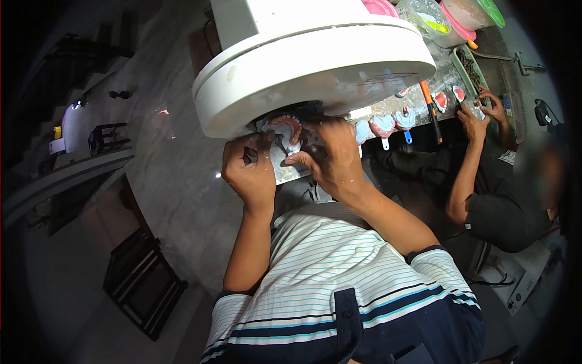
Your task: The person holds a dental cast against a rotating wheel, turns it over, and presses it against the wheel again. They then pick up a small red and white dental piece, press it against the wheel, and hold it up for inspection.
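Under the rim of a large white round machine [315, 79], a dental model [288, 130] with a pink arch and pale teeth is held between both my hands. My left hand [250, 167] grips its left side with the fingers curled and the thumb near the teeth. On the other side, my right hand [337, 151] is closed on the model, its thumb pointing left below the arch. Parts of my fingers are hidden in shadow beneath the machine. A pale tray edge [290, 174] shows under the hands.
Dental impressions on trays [382, 125] line the bench to the right, beside an orange-and-black hammer-like tool [431, 112]. A green tray of small dark pieces [468, 68] and tubs [424, 18] are farther back. A co-worker [506, 200] sits at right, hands holding a small object.
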